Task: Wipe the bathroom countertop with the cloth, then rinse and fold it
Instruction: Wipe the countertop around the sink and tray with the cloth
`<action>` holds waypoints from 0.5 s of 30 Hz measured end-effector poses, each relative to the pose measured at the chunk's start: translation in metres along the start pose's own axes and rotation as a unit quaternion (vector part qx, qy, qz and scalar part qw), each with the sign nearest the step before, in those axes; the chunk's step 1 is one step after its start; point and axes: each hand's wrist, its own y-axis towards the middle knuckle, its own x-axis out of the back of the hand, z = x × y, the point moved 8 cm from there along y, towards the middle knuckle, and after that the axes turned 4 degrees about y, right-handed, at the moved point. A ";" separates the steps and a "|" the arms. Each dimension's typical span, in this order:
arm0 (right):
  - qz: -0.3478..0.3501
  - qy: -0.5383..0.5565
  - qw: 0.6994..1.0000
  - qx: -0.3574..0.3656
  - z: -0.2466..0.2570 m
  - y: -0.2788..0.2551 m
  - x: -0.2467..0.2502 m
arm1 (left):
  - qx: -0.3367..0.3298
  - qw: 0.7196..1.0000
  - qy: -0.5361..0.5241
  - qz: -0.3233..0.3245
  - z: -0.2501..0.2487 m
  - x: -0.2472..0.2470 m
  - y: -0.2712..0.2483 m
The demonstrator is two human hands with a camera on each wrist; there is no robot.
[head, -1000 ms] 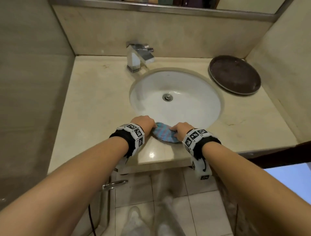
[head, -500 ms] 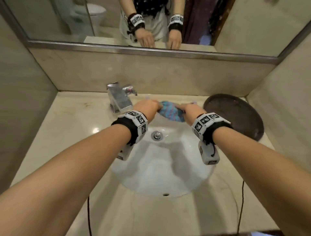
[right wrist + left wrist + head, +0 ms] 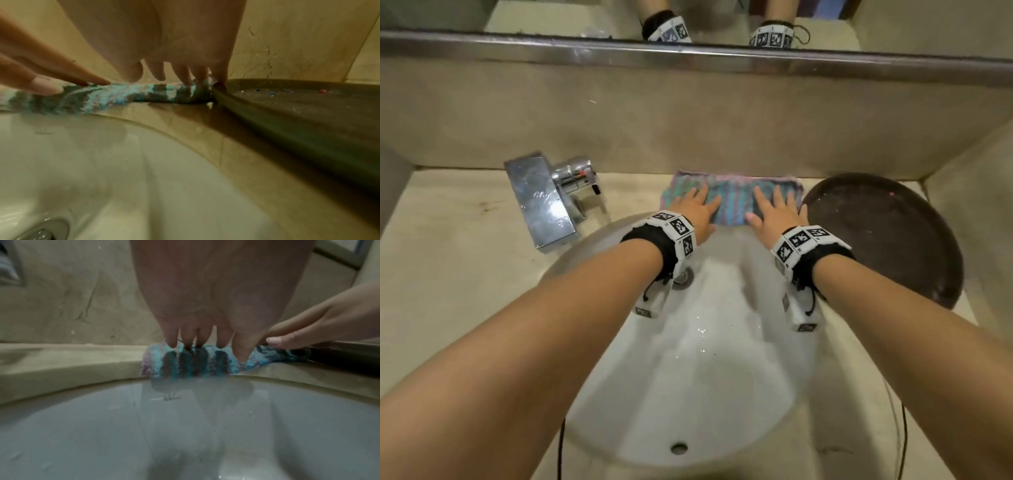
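A striped blue, teal and pink cloth lies folded flat on the beige countertop behind the sink, between the tap and a dark tray. My left hand presses its left half with straight fingers. On its right half my right hand lies flat, fingers spread. In the left wrist view the fingertips rest on the cloth at the basin's rim. In the right wrist view the cloth butts against the tray's rim.
A white oval sink with a drain lies below my wrists. A chrome tap stands at the back left. A round dark tray sits at the right. A mirror edge and walls close the back and sides.
Both hands carried the bunched cloth from the counter's front edge, over the sink, to the back. The cloth now lies spread flat under open palms instead of being gripped.
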 end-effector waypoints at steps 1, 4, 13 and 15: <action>-0.005 -0.035 0.999 -0.006 -0.001 0.001 0.002 | 0.002 1.000 -0.011 0.001 -0.001 0.001 0.000; -0.012 -0.111 0.994 -0.007 0.006 0.010 -0.001 | 0.006 0.999 -0.029 -0.015 0.001 -0.005 0.005; -0.005 -0.040 0.998 0.052 0.072 0.014 -0.013 | 0.084 0.990 -0.081 -0.073 0.062 -0.026 -0.024; -0.015 -0.040 0.996 0.078 0.097 0.012 -0.013 | 0.105 0.986 -0.099 -0.078 0.083 -0.031 -0.037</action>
